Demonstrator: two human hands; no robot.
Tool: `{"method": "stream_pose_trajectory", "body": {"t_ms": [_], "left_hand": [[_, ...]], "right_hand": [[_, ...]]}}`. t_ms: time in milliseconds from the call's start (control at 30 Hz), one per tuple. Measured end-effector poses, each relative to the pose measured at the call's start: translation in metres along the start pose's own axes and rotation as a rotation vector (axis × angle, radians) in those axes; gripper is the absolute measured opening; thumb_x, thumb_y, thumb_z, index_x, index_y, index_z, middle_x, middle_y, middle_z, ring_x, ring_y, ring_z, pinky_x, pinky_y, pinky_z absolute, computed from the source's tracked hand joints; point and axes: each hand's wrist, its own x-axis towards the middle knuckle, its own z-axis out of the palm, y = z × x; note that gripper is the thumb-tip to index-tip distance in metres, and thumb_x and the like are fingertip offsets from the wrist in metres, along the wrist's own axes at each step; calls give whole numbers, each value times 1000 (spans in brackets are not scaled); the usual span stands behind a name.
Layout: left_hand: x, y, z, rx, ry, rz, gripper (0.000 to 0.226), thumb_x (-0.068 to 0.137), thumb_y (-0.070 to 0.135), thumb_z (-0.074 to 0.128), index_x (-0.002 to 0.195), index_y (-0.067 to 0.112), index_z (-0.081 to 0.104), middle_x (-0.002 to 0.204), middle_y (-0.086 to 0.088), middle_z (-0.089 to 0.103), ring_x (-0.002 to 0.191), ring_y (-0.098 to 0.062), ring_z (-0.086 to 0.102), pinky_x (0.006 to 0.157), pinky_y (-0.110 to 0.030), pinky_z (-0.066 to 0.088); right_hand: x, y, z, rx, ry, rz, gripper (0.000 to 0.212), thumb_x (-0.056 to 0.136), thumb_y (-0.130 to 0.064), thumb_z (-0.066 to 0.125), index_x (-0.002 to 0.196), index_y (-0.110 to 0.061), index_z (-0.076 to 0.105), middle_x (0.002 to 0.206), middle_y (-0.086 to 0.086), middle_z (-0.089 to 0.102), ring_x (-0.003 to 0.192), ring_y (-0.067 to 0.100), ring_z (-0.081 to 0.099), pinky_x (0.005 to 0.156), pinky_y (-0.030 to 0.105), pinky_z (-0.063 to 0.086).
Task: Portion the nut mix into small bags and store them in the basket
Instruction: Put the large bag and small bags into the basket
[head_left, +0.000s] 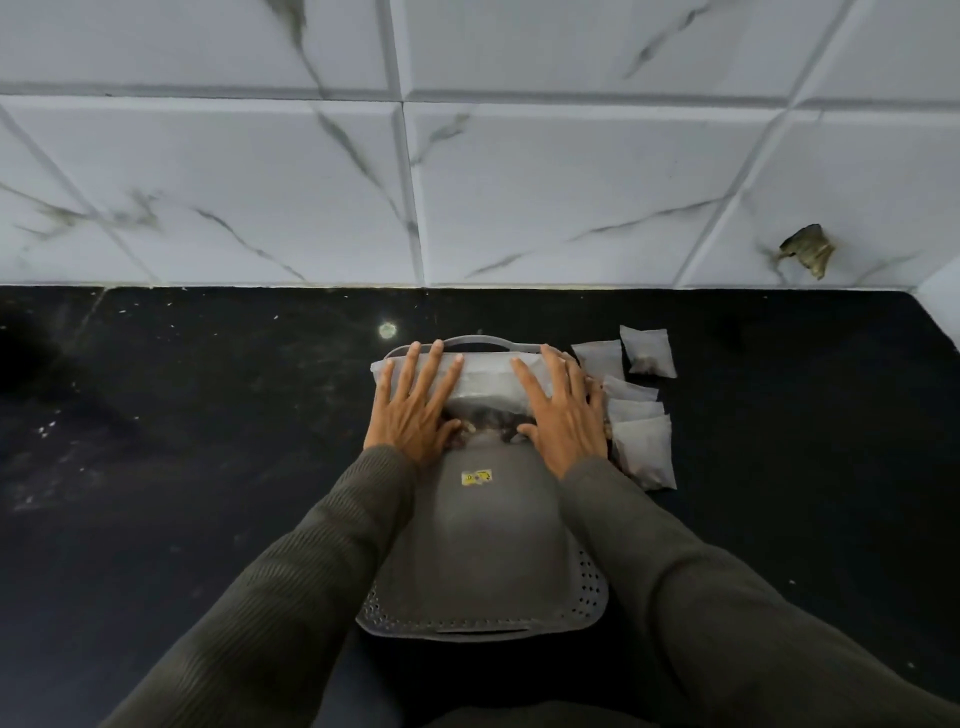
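Note:
A grey perforated basket (483, 587) sits on the black counter in front of me. A large translucent bag of nut mix (485, 387) lies across its far end. My left hand (413, 405) presses flat on the bag's left side, fingers straight. On the right side of the bag my right hand (558, 410) lies flat too. Dark nuts show between my thumbs. Several small filled bags (641, 447) lie on the counter just right of the basket.
A white marble-tiled wall (467, 182) rises behind the black counter (182, 441). The wall has a chipped hole (808, 249) at the right. A small yellow sticker (476, 477) sits on the basket floor.

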Motion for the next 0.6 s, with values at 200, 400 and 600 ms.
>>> {"method": "stream_pose_trajectory", "body": {"t_ms": [200, 400, 600], "left_hand": [[1, 5, -1, -73, 8, 17, 88, 96, 67, 28, 156, 24, -20, 168, -9, -13, 154, -35, -6, 123, -58, 1], [-12, 41, -24, -322, 228, -31, 82, 94, 63, 30, 159, 18, 10, 167, -15, 9, 154, -36, 9, 121, -58, 12], [-19, 131, -57, -816, 446, 158, 47, 96, 28, 56, 137, 4, 56, 135, -20, 54, 116, -32, 60, 93, -43, 57]], "right_hand": [[-4, 0, 3, 46, -41, -11, 97, 84, -38, 71, 154, -32, 5, 161, 9, -9, 147, 35, -2, 113, 66, 14], [-39, 17, -7, 360, 268, 57, 86, 82, -37, 72, 152, -28, 22, 160, 3, 9, 146, 24, 13, 116, 42, 21], [-77, 81, 0, 873, 324, 485, 60, 86, -21, 69, 139, -25, 40, 146, -2, 31, 133, 13, 35, 104, 41, 45]]}}
